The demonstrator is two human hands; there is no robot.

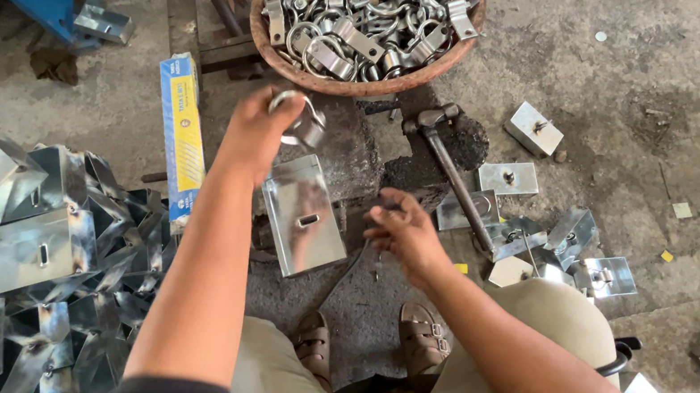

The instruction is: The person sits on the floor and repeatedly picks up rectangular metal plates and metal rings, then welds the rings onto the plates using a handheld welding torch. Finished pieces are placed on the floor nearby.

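The left hand (256,132) is holding a metal ring clamp (300,122) in the air; the grip is closing on the clamp's left edge, so the clamp is sticking out toward 3 o'clock from the fingers. Directly at 6 o'clock below it, a shiny slotted plate (303,213) is lying on a dark stone block (354,155). The right hand (404,230) is resting at 3 o'clock from the plate, with fingers pinching narrowly on something small; what it is, I cannot tell. A hammer (450,170) is lying just beside this hand, at 1 o'clock. A round basket (326,82) with many similar clamps is standing at 12 o'clock. A pile of bent metal sheets (28,284) is lying at 9 o'clock on the floor.
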